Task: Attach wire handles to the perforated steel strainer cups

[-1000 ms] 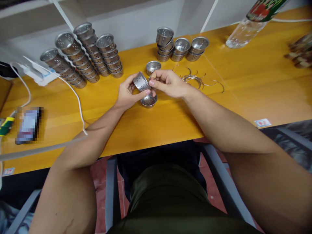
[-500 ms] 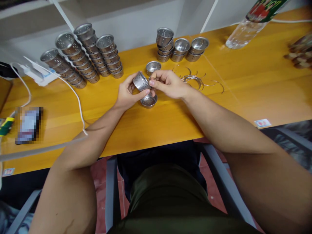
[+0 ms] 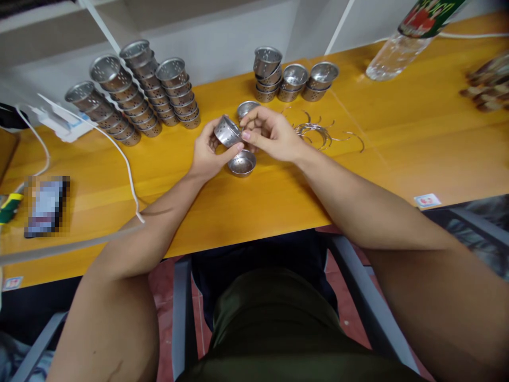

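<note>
My left hand point(image 3: 210, 152) is closed around a small perforated metal cup point(image 3: 227, 132), tilted with its side toward me. At the cup's right rim, the thumb and fingers of my right hand point(image 3: 271, 132) are pinched together; whatever they grip is too small to make out. Just below the held cup, a shallow metal cup point(image 3: 242, 164) stands on the table. Another cup point(image 3: 247, 108) sits behind my right fingers, partly hidden by them. To the right of that hand lies a loose heap of thin curved metal wires point(image 3: 316, 132).
Tall stacks of perforated cups point(image 3: 139, 90) stand at the back left, shorter stacks point(image 3: 292, 79) at the back centre. A water bottle point(image 3: 397, 55) is at the right rear. A white cable point(image 3: 129, 164) and a blurred phone point(image 3: 47, 206) lie on the left.
My right fingers have shifted slightly up and left at the cup's rim, and the fingers below the thumb have moved. My left hand still holds the cup.
</note>
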A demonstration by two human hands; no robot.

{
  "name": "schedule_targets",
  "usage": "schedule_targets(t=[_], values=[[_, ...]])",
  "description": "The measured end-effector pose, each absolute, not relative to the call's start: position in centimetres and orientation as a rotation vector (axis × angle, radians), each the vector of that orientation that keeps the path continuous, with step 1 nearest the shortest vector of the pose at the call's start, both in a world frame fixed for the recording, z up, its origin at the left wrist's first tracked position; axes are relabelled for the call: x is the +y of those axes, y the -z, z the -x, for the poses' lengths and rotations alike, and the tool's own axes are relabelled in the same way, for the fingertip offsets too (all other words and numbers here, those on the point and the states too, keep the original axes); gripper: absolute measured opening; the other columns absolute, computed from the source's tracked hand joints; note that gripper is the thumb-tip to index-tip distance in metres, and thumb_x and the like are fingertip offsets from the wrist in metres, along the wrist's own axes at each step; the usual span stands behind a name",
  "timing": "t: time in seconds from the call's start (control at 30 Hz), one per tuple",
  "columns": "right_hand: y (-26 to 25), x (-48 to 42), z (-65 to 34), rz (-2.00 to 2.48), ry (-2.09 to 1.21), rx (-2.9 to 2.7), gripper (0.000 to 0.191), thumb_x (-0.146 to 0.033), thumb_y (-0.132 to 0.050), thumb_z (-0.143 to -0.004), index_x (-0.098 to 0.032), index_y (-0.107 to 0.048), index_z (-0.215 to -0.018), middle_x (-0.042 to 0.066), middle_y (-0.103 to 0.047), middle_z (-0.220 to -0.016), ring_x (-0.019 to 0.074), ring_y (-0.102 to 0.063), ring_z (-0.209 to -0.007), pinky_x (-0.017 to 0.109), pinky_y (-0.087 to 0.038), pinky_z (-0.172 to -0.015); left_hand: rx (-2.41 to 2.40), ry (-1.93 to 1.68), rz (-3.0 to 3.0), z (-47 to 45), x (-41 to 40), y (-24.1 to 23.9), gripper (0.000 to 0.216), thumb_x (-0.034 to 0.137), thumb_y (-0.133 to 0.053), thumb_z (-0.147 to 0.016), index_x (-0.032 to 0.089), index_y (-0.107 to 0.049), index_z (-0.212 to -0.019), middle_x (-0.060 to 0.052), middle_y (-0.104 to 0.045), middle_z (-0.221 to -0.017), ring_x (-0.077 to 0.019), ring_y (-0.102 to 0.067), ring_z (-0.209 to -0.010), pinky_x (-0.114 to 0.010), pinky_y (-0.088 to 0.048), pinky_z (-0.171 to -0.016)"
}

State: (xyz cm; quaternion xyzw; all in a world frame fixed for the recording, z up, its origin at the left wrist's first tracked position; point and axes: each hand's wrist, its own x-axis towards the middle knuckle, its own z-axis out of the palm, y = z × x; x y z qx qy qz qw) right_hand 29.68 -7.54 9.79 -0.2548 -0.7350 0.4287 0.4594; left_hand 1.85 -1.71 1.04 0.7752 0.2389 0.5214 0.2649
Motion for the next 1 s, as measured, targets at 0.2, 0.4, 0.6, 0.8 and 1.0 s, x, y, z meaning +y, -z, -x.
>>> schedule_targets(t=[0.2, 0.4, 0.6, 0.8, 1.0], values=[[-9.2, -8.2, -29.4, 0.701, -0.663, -1.941, 0.069, -0.096, -0.085, -0.114, -0.034, -0.083, -0.142, 0.017, -0.080, -0.153, 0.0401, -0.081, -0.131, 0.058, -0.078, -0.113, 0.747, -1.532, -2.008, -1.5, -0.9, -0.7, 0.107, 0.108, -0.092, -0.100, 0.035, -0.062, -0.172, -0.013, -0.080, -0.161, -0.0410, -0.082, -0.164, -0.064, -0.065, -0.149], [-9.5, -9.0, -29.1, 0.829, -0.506, -1.880, 0.054, -0.071, -0.084, -0.122, -0.034, -0.075, -0.160, 0.017, -0.073, -0.169, 0.0375, -0.082, -0.123, 0.060, -0.076, -0.116, 0.866, -1.452, -2.078, -1.9, -2.2, -1.9, 0.119, 0.111, -0.089, -0.098, 0.036, -0.054, -0.184, -0.017, -0.072, -0.176, -0.0452, -0.072, -0.176, -0.066, -0.059, -0.154], [-9.8, -9.2, -29.7, 0.800, -0.681, -2.072, 0.060, -0.056, -0.087, -0.116, -0.031, -0.071, -0.169, 0.013, -0.084, -0.151, 0.0331, -0.081, -0.110, 0.049, -0.073, -0.100, 0.875, -1.391, -2.116, -2.0, -3.2, -2.6, 0.113, 0.101, -0.086, -0.108, 0.039, -0.042, -0.193, -0.017, -0.062, -0.188, -0.0449, -0.062, -0.186, -0.064, -0.056, -0.157], [-9.3, -9.3, -29.3, 0.680, -0.683, -2.150, 0.060, -0.052, -0.088, -0.115, -0.028, -0.072, -0.168, 0.010, -0.087, -0.130, 0.0286, -0.078, -0.095, 0.045, -0.071, -0.092, 0.792, -1.380, -2.122, -2.4, -3.4, -2.4, 0.119, 0.104, -0.086, -0.105, 0.041, -0.037, -0.193, -0.018, -0.058, -0.190, -0.0459, -0.062, -0.185, -0.066, -0.058, -0.155], [-10.0, -9.1, -29.3, 0.690, -0.630, -2.107, 0.043, -0.074, -0.085, -0.121, -0.033, -0.082, -0.136, 0.014, -0.084, -0.147, 0.0344, -0.079, -0.107, 0.055, -0.074, -0.102, 0.843, -1.387, -2.058, -2.6, -3.5, -2.8, 0.114, 0.106, -0.087, -0.104, 0.040, -0.042, -0.186, -0.017, -0.065, -0.177, -0.0458, -0.067, -0.179, -0.067, -0.061, -0.150]])
